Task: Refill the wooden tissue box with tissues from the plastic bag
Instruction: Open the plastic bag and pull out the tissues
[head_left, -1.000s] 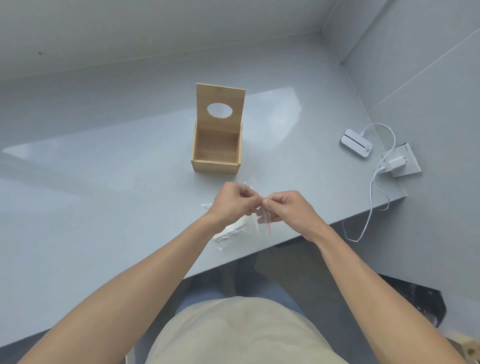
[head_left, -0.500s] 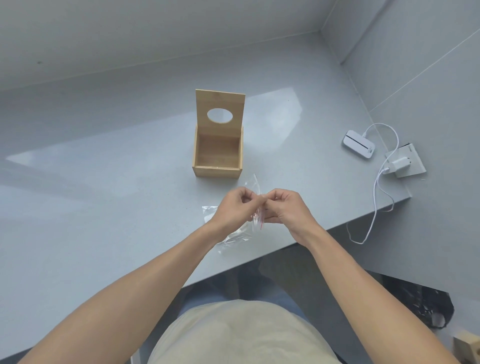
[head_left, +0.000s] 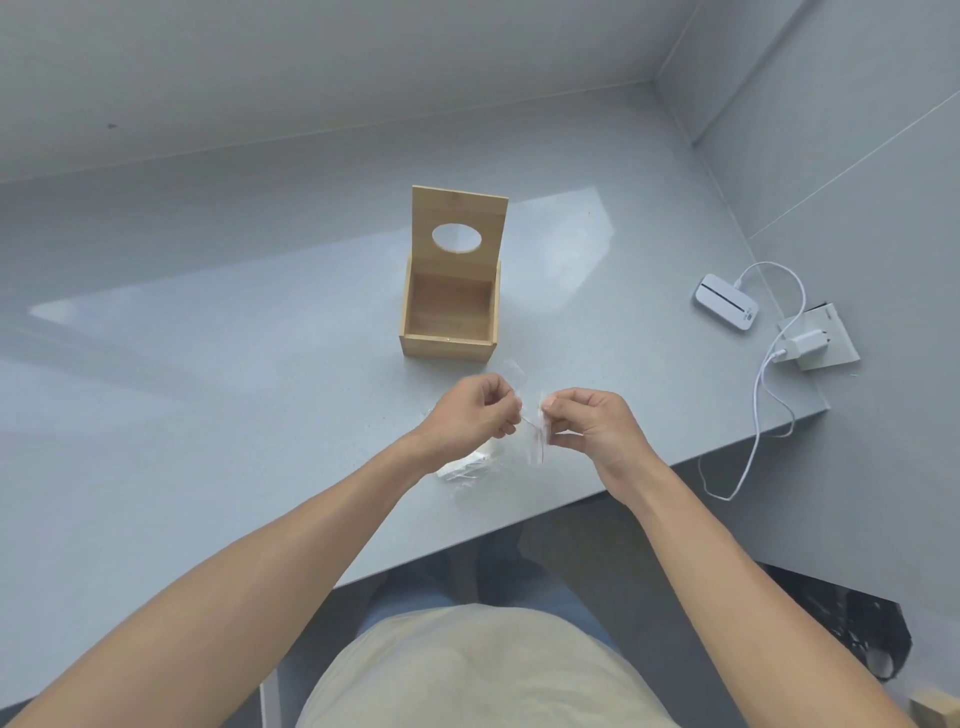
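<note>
Both hands over the near edge of the table (head_left: 208, 364), pinching the top of the bag (head_left: 530, 441). Left hand (head_left: 475, 415) grips one side of the mouth, right hand (head_left: 587, 423) the other, small gap between them; red seal strip visible by the right fingertips. Bag's lower part with tissues (head_left: 465, 467) rests on the table under the left wrist. Box (head_left: 449, 317) sits just beyond the hands, mid-table, lid upright with oval hole, inside empty. White device (head_left: 726, 308), charger (head_left: 802, 345) and cable (head_left: 763, 395) near the right edge.
</note>
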